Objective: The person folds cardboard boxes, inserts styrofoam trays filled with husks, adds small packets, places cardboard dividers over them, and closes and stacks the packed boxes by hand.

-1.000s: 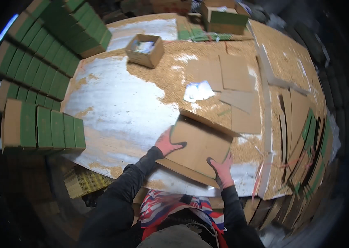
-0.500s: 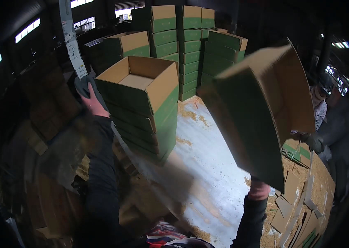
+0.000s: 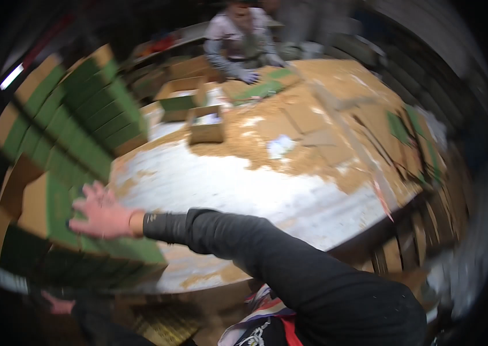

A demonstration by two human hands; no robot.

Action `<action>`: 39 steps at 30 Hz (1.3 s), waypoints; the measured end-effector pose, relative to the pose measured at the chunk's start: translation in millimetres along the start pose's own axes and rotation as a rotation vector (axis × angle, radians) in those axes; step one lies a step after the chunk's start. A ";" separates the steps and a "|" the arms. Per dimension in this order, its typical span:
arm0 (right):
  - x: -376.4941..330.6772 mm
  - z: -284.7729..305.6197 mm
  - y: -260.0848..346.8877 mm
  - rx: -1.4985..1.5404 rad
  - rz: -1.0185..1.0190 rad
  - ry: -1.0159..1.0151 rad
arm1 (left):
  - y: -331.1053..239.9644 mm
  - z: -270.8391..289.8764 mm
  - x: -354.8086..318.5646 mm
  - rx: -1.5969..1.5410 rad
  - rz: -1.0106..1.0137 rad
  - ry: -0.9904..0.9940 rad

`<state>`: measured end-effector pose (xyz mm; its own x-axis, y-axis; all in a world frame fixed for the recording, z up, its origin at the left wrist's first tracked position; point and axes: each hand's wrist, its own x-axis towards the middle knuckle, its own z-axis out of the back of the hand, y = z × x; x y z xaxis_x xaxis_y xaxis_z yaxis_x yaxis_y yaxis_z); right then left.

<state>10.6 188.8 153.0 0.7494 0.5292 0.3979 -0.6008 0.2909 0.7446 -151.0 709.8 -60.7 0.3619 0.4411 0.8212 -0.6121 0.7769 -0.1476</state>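
We are pressing our right hand (image 3: 102,214), fingers spread flat, against the green-and-brown box (image 3: 53,216) at the left, steadying it on its row. Our left hand (image 3: 58,304) is showing low below it, its fingers too blurred to tell. Farther off, a small open box (image 3: 206,124) is sitting on the table (image 3: 244,184), where another person (image 3: 238,43) is working.

A worker's right arm in a long, loose black sleeve (image 3: 267,254), the cuff drawn back from a dark band at the wrist (image 3: 150,219); the right hand (image 3: 101,211) bare, without glove; the left hand (image 3: 58,304) bare too, its sleeve dark; below, a garment front (image 3: 258,328) patterned in red, white and blue.
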 end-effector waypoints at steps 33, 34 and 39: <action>-937.9 846.6 -372.9 0.497 -1.127 -1.111 | -1241.3 517.9 -599.1 -1.500 -1.082 1.629; -925.6 845.3 -364.1 0.516 -1.100 -1.097 | -1238.9 531.8 -606.1 -1.378 -0.621 2.120; -900.2 813.1 -368.7 0.570 -1.064 -1.033 | -1203.5 563.2 -612.7 -1.604 0.156 2.246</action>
<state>-216.2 -1043.0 -43.9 0.7424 -0.5274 -0.4132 0.2991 -0.2909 0.9088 -32.1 -748.5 -75.9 0.6976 -0.6514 -0.2984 -0.4596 -0.0872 -0.8838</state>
